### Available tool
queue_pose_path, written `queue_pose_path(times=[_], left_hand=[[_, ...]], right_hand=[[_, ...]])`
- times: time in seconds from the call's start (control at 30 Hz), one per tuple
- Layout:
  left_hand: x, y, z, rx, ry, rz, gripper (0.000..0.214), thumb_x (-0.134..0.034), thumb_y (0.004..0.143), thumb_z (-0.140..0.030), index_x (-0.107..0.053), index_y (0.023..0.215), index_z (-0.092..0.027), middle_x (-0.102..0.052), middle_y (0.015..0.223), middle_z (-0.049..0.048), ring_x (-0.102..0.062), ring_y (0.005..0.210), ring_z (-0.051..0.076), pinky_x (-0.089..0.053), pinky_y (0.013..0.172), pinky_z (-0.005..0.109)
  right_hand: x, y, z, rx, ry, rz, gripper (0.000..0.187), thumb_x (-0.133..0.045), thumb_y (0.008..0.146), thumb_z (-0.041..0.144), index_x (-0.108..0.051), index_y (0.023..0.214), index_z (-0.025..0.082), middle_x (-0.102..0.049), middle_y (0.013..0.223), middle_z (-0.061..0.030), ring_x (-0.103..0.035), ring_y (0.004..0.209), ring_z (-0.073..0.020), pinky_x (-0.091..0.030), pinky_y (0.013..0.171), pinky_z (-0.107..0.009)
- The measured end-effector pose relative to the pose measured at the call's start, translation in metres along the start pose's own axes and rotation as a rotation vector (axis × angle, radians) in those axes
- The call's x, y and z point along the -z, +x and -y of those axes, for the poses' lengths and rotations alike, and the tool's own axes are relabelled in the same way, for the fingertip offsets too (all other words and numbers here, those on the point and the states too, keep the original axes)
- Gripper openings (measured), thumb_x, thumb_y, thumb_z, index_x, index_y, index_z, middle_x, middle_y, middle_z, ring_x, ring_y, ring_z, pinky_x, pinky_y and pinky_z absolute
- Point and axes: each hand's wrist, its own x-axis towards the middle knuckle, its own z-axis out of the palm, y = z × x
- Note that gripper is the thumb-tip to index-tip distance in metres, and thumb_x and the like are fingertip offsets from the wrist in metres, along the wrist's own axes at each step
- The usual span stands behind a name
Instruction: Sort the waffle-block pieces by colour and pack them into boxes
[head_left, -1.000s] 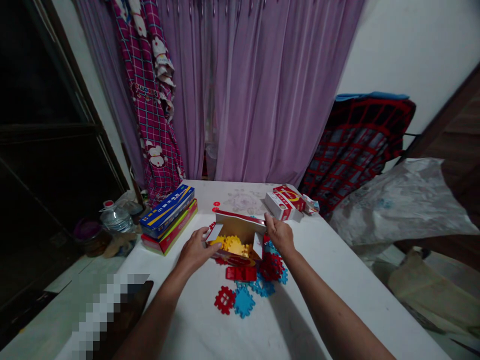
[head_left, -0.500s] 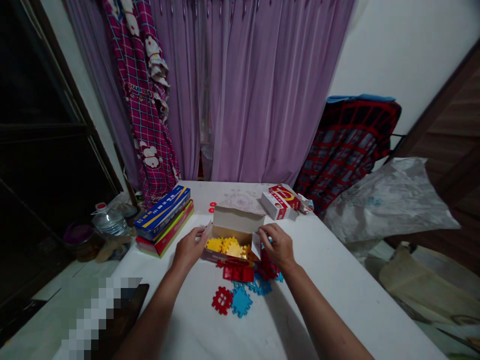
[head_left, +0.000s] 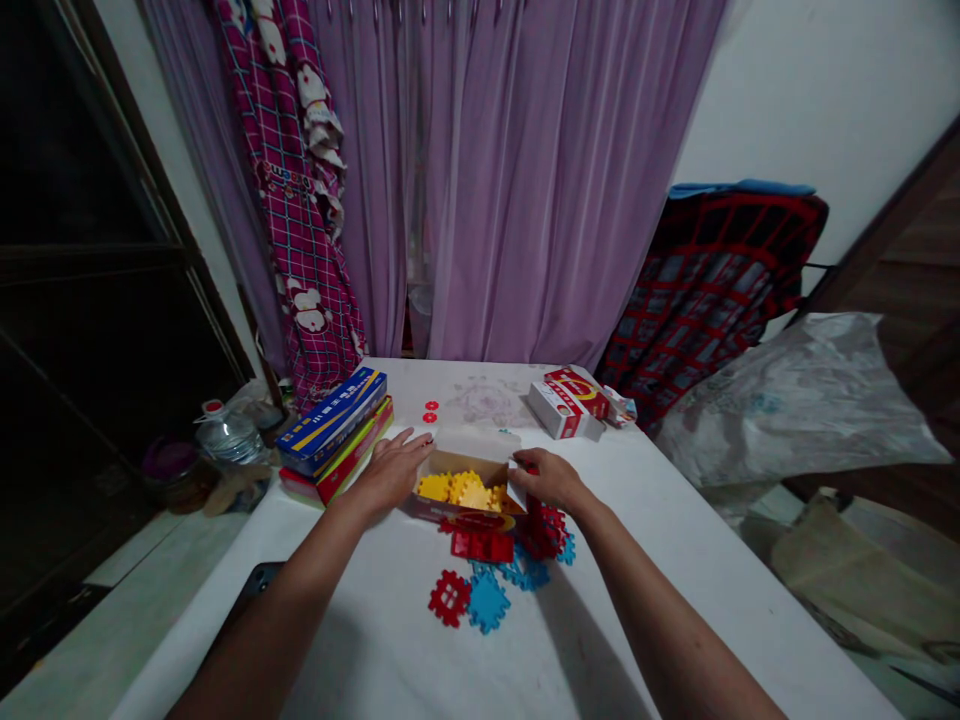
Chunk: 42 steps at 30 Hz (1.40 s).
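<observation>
An open cardboard box (head_left: 465,516) stands on the white table with yellow interlocking plastic pieces (head_left: 465,489) inside it. Its lid leans back at the far side. My left hand (head_left: 394,467) lies at the box's left edge, fingers stretched out over the left side flap. At the opposite end, my right hand (head_left: 551,478) is closed on the white right side flap (head_left: 517,482). In front of the box are a red block-shaped piece (head_left: 482,546), a red square piece (head_left: 450,598) and blue gear-like pieces (head_left: 488,600). More red pieces (head_left: 546,530) lie below my right hand.
Blue (head_left: 332,422) and red-green boxes (head_left: 346,468) are stacked at the table's left. A white-and-red box (head_left: 564,412) lies at the back right. Two small red pieces (head_left: 430,411) sit behind the open box. A dark phone-like object (head_left: 259,580) is partly under my left forearm.
My left hand has changed from a pinch at the left flap to stretched fingers over it. The lid has tilted further back. My right hand stays at the right flap.
</observation>
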Motion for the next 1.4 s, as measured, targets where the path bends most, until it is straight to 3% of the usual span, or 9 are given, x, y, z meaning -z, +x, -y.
queue_pose_path(times=[0.13, 0.23, 0.37, 0.53, 0.7, 0.83, 1.03, 1.2, 1.4], left_hand=[[0.008, 0.022, 0.011, -0.049, -0.099, 0.216, 0.067, -0.050, 0.080, -0.014, -0.041, 0.145, -0.029, -0.038, 0.154, 0.0021, -0.026, 0.145, 0.025, -0.022, 0.117, 0.044], [0.009, 0.034, 0.021, -0.058, -0.181, 0.262, 0.068, -0.058, 0.077, -0.020, -0.044, 0.143, -0.026, -0.040, 0.153, 0.0061, -0.033, 0.142, 0.025, -0.024, 0.116, 0.039], [0.006, 0.038, 0.030, -0.072, -0.271, 0.261, 0.069, -0.065, 0.074, -0.025, -0.047, 0.140, -0.023, -0.044, 0.150, 0.0075, -0.041, 0.138, 0.023, -0.029, 0.113, 0.031], [0.005, 0.042, 0.034, -0.053, -0.279, 0.264, 0.068, -0.072, 0.067, -0.028, -0.055, 0.133, -0.026, -0.055, 0.140, 0.0045, -0.050, 0.129, 0.022, -0.036, 0.107, 0.027], [0.002, 0.047, 0.041, 0.005, -0.223, 0.287, 0.063, -0.077, 0.063, -0.035, -0.061, 0.123, -0.031, -0.058, 0.129, 0.0044, -0.054, 0.120, 0.024, -0.041, 0.101, 0.031], [0.000, 0.043, 0.040, 0.039, -0.175, 0.186, 0.042, -0.072, 0.072, -0.035, -0.068, 0.114, -0.032, -0.058, 0.120, 0.0049, -0.055, 0.113, 0.023, -0.041, 0.099, 0.032], [0.005, 0.034, 0.031, 0.034, -0.099, 0.021, 0.030, -0.054, 0.087, -0.034, -0.073, 0.110, -0.032, -0.062, 0.107, 0.0068, -0.056, 0.107, 0.024, -0.040, 0.097, 0.034], [0.013, 0.030, 0.025, 0.045, -0.064, 0.050, 0.028, -0.057, 0.085, -0.033, -0.074, 0.106, -0.034, -0.068, 0.099, 0.0074, -0.059, 0.104, 0.025, -0.041, 0.094, 0.033], [0.016, 0.030, 0.012, 0.162, -0.155, 0.110, 0.028, -0.059, 0.082, -0.035, -0.073, 0.106, -0.035, -0.074, 0.107, 0.0043, -0.065, 0.102, 0.026, -0.046, 0.089, 0.032]], right_hand=[[0.006, 0.012, -0.005, -0.015, 0.010, 0.096, 0.046, -0.064, 0.077, 0.030, -0.067, 0.122, 0.020, -0.072, 0.116, -0.0061, -0.067, 0.102, -0.0209, -0.048, 0.085, -0.026], [0.009, 0.014, -0.001, -0.009, 0.001, 0.131, 0.043, -0.060, 0.082, 0.039, -0.068, 0.119, 0.019, -0.073, 0.112, -0.0079, -0.067, 0.100, -0.0222, -0.048, 0.083, -0.027], [0.007, 0.017, 0.008, -0.013, -0.017, 0.160, 0.053, -0.063, 0.078, 0.051, -0.069, 0.117, 0.016, -0.071, 0.113, -0.0137, -0.066, 0.103, -0.0285, -0.048, 0.082, -0.032], [0.008, 0.029, 0.012, -0.023, 0.039, 0.215, 0.038, -0.072, 0.067, 0.038, -0.075, 0.101, 0.021, -0.075, 0.099, -0.0080, -0.067, 0.096, -0.0263, -0.049, 0.080, -0.031], [0.024, 0.028, -0.003, 0.015, 0.221, 0.246, 0.047, -0.064, 0.072, 0.022, -0.068, 0.118, 0.015, -0.072, 0.113, -0.0080, -0.069, 0.095, -0.0190, -0.053, 0.077, -0.025], [0.024, 0.017, -0.020, 0.056, 0.271, 0.222, 0.053, -0.058, 0.071, 0.010, -0.065, 0.123, 0.017, -0.071, 0.117, -0.0060, -0.067, 0.101, -0.0180, -0.055, 0.082, -0.027], [0.012, 0.009, -0.026, 0.110, 0.067, 0.108, 0.054, -0.058, 0.074, 0.011, -0.064, 0.126, 0.023, -0.065, 0.125, -0.0080, -0.062, 0.111, -0.0214, -0.046, 0.097, -0.035], [0.015, 0.005, -0.014, 0.103, -0.162, 0.047, 0.048, -0.061, 0.077, 0.020, -0.066, 0.125, 0.028, -0.064, 0.121, -0.0134, -0.060, 0.113, -0.0298, -0.044, 0.094, -0.042], [0.012, 0.014, -0.002, 0.019, -0.240, 0.093, 0.031, -0.053, 0.086, 0.030, -0.074, 0.109, 0.028, -0.074, 0.099, -0.0102, -0.068, 0.097, -0.0267, -0.049, 0.081, -0.035]])
